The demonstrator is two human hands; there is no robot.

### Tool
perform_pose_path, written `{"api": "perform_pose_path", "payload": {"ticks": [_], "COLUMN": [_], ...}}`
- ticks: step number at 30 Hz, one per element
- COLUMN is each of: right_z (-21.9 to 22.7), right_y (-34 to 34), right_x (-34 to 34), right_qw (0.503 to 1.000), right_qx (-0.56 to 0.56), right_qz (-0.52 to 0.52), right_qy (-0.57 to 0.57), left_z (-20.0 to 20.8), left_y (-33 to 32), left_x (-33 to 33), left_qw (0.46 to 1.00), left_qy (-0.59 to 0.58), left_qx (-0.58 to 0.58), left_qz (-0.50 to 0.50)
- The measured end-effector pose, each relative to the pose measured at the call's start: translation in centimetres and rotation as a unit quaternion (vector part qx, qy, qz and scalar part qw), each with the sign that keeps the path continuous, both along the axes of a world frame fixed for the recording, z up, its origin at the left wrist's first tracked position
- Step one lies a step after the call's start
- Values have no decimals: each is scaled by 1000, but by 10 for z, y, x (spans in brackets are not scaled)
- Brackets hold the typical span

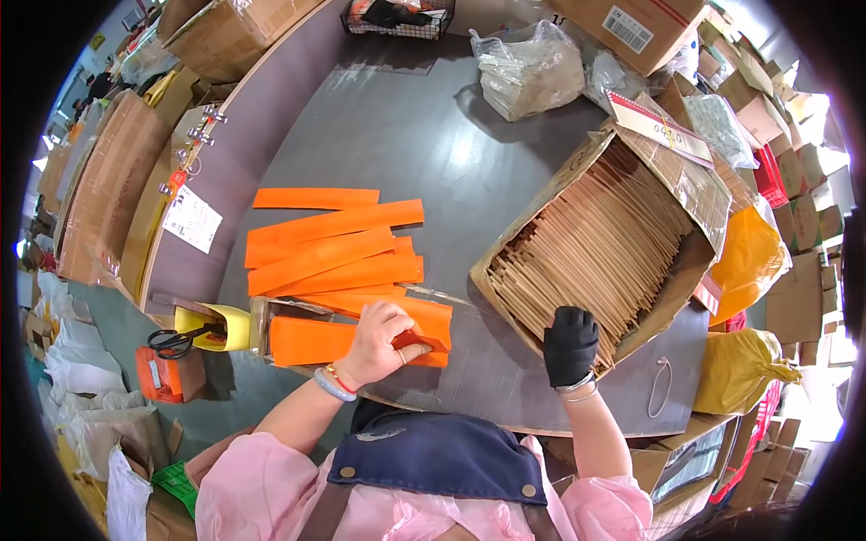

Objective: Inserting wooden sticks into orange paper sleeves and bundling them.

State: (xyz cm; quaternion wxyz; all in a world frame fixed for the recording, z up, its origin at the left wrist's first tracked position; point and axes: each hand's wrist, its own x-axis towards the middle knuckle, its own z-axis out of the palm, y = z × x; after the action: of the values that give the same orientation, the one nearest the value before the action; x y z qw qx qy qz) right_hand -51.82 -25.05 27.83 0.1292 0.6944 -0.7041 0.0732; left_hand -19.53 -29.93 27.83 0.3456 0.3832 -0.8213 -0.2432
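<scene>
My left hand [383, 341] pinches the right end of an orange strip [311, 341] at the near edge of the table, the strip bending up between thumb and fingers. Several more flat orange strips [325, 239] lie in an overlapping pile just beyond it. On the right, my right hand [571, 345], in a black fingerless glove, is curled closed at the near corner of an open cardboard box [505, 302]. Long thin wooden sticks [595, 239] fill that box in rows. What the gloved fingers hold, if anything, is hidden.
Black-handled scissors [185, 340] stick out of a yellow holder [236, 326] at the table's left edge. A clear plastic bag [528, 72] and a wire basket [397, 20] stand at the back. A white loop of cord [660, 388] lies at right. Cartons and bags crowd both sides.
</scene>
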Motion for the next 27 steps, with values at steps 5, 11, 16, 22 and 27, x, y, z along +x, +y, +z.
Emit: {"api": "perform_pose_path", "payload": {"ticks": [5, 11, 16, 22, 27], "right_z": [0, 24, 74, 71, 75], "right_y": [-1, 18, 27, 32, 31], "right_x": [-4, 6, 24, 28, 31], "right_qw": [1000, 983, 936, 921, 933], "right_qx": [20, 26, 135, 175, 176], "right_qz": [-23, 61, 148, 173, 162], "right_qy": [7, -172, -290, -302, -270], "left_z": [10, -1, -3, -1, 0], "left_y": [-2, -2, -3, -3, -4], "left_x": [-1, 6, 10, 8, 8], "left_qw": [999, 997, 995, 994, 994], "left_qy": [-1, 6, 20, 25, 18], "left_qx": [33, 65, 88, 87, 90], "left_qz": [-15, -43, -50, -63, -56]}}
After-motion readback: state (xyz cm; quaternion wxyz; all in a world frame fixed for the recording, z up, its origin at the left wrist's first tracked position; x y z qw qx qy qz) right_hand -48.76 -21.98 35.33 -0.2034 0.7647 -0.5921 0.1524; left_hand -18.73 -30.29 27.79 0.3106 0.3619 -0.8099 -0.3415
